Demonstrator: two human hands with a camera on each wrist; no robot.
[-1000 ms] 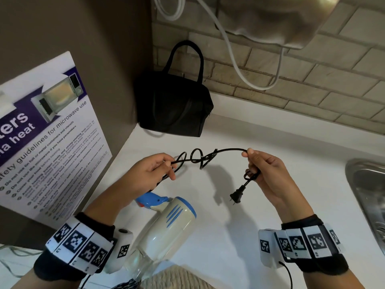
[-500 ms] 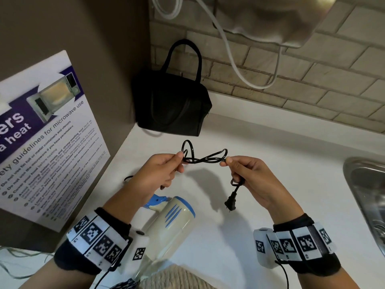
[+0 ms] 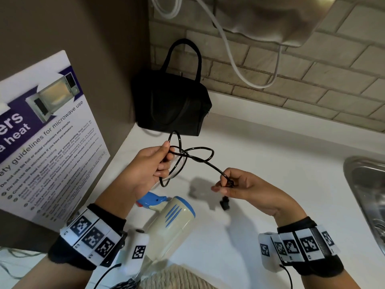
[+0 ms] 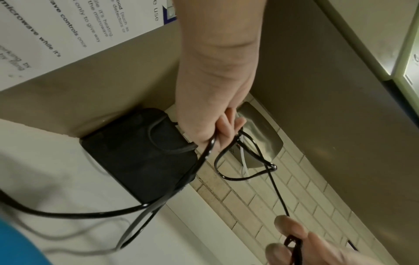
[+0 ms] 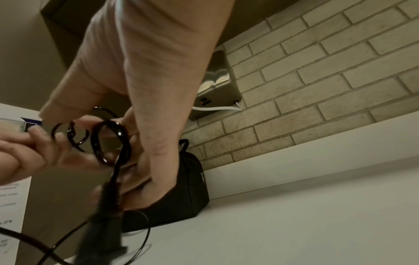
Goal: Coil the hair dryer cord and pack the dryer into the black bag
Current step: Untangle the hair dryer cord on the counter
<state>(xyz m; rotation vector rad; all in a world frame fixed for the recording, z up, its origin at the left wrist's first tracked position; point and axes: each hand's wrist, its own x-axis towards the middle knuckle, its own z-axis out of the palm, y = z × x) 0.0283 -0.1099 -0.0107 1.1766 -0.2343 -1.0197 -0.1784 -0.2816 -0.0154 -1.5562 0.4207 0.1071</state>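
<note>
A cream and blue hair dryer [image 3: 168,224] lies on the white counter [image 3: 260,163], below my left hand. Its black cord [image 3: 200,158] loops in the air between both hands. My left hand [image 3: 154,165] grips a few loops of cord [image 4: 226,161] above the dryer. My right hand [image 3: 231,186] pinches the cord near its end, and the plug [image 3: 225,204] dangles below it, blurred in the right wrist view [image 5: 102,224]. The black bag [image 3: 170,103] with handles stands closed in the back corner, behind my left hand.
A microwave safety poster [image 3: 41,132] hangs on the brown panel at left. A steel sink [image 3: 366,195] sits at the right edge. A metal wall unit [image 3: 270,17] with a white cable [image 3: 235,67] hangs on the brick wall above.
My right hand has dropped lower and nearer to me with the cord end. My left hand has gathered another loop and the loops now stand higher above it.
</note>
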